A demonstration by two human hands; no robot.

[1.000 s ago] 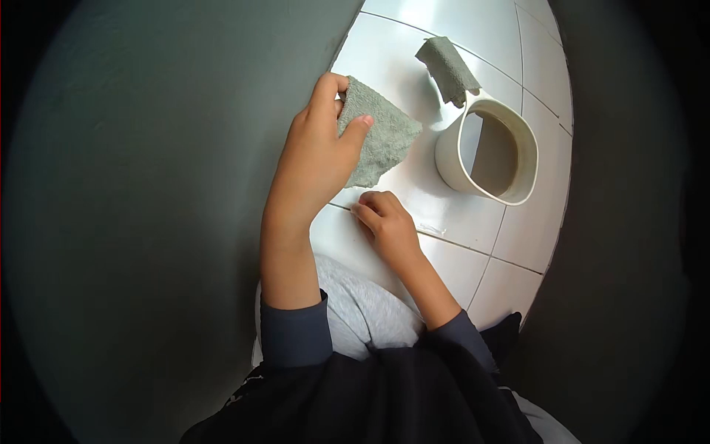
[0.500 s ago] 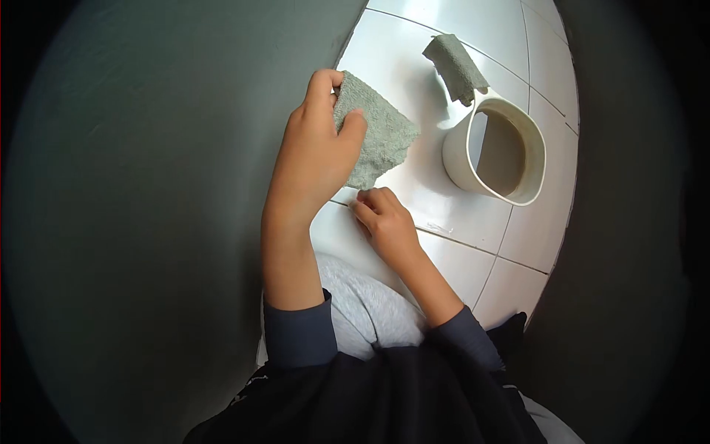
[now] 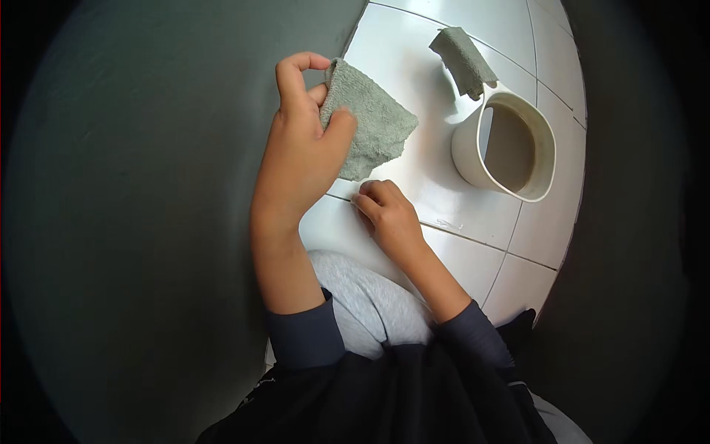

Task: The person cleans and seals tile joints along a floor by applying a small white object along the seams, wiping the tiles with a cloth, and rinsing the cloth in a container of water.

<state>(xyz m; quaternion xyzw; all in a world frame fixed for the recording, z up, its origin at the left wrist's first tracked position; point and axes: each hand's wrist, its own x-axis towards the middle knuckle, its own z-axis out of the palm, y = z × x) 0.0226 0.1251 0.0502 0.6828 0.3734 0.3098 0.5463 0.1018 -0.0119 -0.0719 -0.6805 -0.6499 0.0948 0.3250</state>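
A grey-green, folded terry cloth (image 3: 373,122) is held up by my left hand (image 3: 299,140), the thumb on its near face and some fingers behind it. The index finger is bent along the cloth's upper left edge. Just below the cloth's lower edge, my right hand (image 3: 388,214) is closed, its thumb and fingertips together. What lies between those fingertips, if anything, is hidden. To the right stands a white plastic dipper (image 3: 466,152) with cloudy grey-brown water (image 3: 510,148) in it. A second grey-green cloth (image 3: 464,63) is draped over the dipper's handle.
White floor tiles (image 3: 473,259) with dark joints run beneath. A dark grey wall (image 3: 148,185) rises close on the left, and another dark surface (image 3: 629,222) bounds the right. My legs in light grey trousers (image 3: 370,296) are at the near side.
My left hand has shifted slightly left and up with the cloth, and its index finger has lifted and bent more. My right hand looks much the same. The view has shifted a little.
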